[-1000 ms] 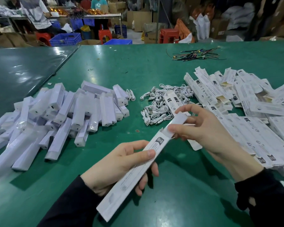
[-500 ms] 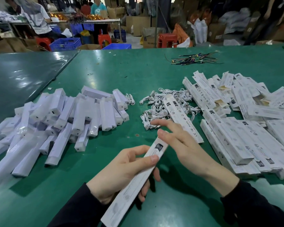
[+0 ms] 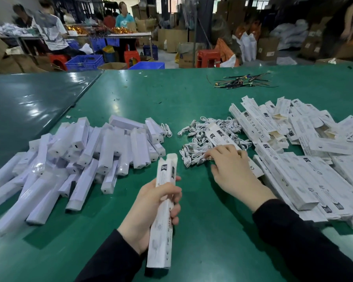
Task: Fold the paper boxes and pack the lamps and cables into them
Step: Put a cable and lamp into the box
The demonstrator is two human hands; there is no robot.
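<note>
Box point(image 3: 165, 202), gripped upright in the left hand point(image 3: 151, 208) with its open end up for loading, waits while the right hand point(image 3: 230, 169) reaches with curled fingers into the cables point(image 3: 200, 143).

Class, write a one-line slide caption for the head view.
Left hand holds a folded box upright while right hand reaches into the cables.

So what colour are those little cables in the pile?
White, seen in the head view: the cables.

Green work table point(image 3: 192, 102) and its load
Wrapped lamps point(image 3: 86, 157) heaped left; white cables point(image 3: 200, 141) at centre; flat paper boxes point(image 3: 306, 151) piled right; dark wire bundle point(image 3: 240, 81) at far side.
</note>
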